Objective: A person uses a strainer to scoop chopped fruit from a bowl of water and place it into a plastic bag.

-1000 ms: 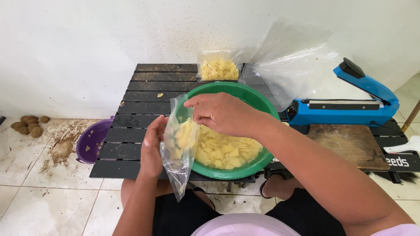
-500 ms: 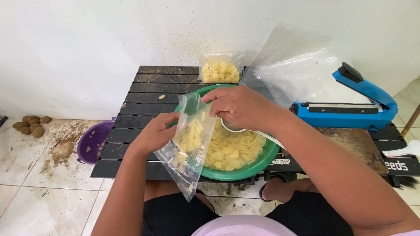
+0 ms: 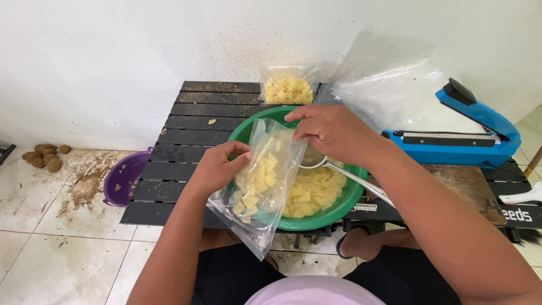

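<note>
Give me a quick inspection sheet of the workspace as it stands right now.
Surface: black slatted table, one stray yellow piece on it.
Job's things: clear bag part filled with yellow pieces; green bowl of the same; metal ladle in the bowl.
Clutter: filled bag, empty plastic bags, blue heat sealer.
Hands: left hand and right hand grip the bag's mouth.
Cables: nothing seen.
Surroundings: purple basket and brown tubers on dirty tiled floor.
</note>
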